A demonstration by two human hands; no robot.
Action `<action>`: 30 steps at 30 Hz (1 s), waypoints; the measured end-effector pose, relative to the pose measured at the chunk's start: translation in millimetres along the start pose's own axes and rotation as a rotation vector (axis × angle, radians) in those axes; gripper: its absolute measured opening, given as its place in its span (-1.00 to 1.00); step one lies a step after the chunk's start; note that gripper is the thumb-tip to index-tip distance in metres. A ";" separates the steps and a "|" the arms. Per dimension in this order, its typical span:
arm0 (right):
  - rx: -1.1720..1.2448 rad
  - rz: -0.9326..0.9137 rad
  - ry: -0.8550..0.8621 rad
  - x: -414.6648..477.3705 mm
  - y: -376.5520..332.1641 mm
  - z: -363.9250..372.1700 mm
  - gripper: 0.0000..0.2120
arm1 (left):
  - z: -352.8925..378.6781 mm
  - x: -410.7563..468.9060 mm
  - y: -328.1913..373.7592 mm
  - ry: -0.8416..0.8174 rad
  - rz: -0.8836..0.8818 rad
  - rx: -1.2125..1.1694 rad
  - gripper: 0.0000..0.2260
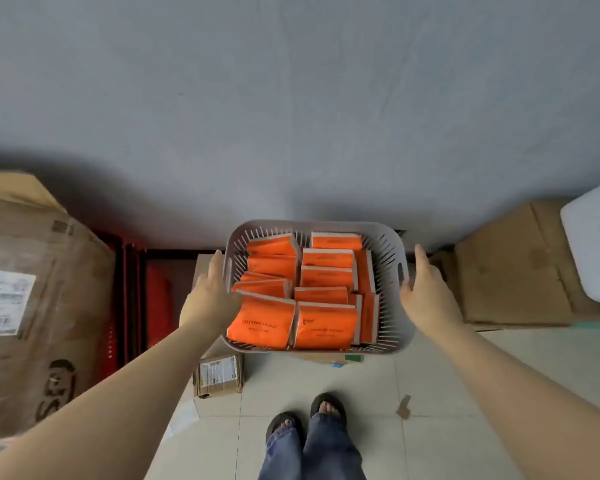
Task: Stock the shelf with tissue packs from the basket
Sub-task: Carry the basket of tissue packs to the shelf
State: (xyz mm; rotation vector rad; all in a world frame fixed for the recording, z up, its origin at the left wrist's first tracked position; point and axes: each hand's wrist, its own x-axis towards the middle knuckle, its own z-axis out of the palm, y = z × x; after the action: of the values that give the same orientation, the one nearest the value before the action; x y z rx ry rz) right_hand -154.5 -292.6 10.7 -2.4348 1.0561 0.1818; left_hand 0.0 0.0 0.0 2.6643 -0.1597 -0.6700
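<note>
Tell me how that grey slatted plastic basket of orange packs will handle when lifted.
Probably light for its size: the grey slatted plastic basket holds only soft orange tissue packs. Its thin slatted walls may flex. The packs lie loose and tilted, so they would likely shift if it tips.

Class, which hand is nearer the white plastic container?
Right: the right hand sits between basket and white container; the left hand lies beyond the basket's opposite side.
</note>
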 end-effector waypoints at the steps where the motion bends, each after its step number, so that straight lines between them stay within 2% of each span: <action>1: -0.003 0.017 -0.018 7.3 1.3 5.7 -0.36 | 4.6 7.0 0.1 -0.012 0.002 -0.001 -0.31; 10: -0.042 0.053 -0.102 36.0 14.3 44.4 -0.28 | 34.0 53.8 -11.3 -0.005 -0.058 0.044 -0.38; 14: -0.066 0.052 -0.141 39.8 23.5 51.4 -0.25 | 35.7 58.2 -12.6 -0.015 -0.065 0.080 -0.30; 19: -0.070 0.025 -0.124 42.9 32.1 58.3 -0.20 | 39.9 57.5 -14.5 -0.021 -0.064 0.131 -0.21; 30: 0.009 0.014 -0.083 35.9 43.3 50.4 -0.14 | 16.4 51.7 7.9 -0.037 -0.030 0.149 -0.21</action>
State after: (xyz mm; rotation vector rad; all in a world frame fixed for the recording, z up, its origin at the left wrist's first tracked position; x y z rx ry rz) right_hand -157.3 -317.7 -60.5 -2.3914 1.0355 0.2792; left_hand 37.5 -23.2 -32.5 2.8026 -0.1862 -0.7439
